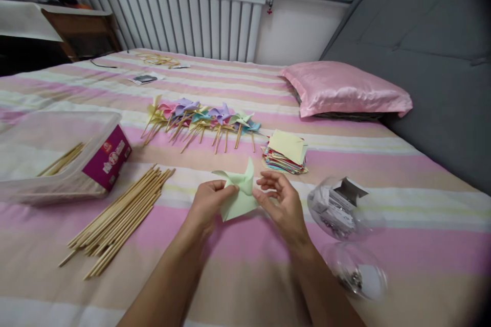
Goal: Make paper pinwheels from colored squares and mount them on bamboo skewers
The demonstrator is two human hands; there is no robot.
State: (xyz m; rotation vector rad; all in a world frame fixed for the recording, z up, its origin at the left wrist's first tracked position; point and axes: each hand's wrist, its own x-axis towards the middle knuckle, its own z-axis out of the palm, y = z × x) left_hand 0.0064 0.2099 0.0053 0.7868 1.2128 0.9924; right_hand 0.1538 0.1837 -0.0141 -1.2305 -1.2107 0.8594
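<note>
A pale green paper pinwheel (241, 202), with some corners folded in toward its middle, is held just above the striped bedspread. My left hand (210, 199) pinches its left side between thumb and fingers. At the right side of the paper, my right hand (279, 199) has its thumb and index finger against the edge, the other fingers curled loosely. Close by on the right lies a stack of coloured paper squares (286, 149), pale yellow on top. Wooden sticks (118, 219) lie in a loose bundle to the left.
Finished pinwheels (199, 115) on sticks lie in a row behind my hands. A clear plastic box (95, 163) with more sticks stands left. Two clear round containers (360, 271) with small metal parts and little boxes sit right. A pink pillow (345, 87) lies against the grey headboard (418, 46).
</note>
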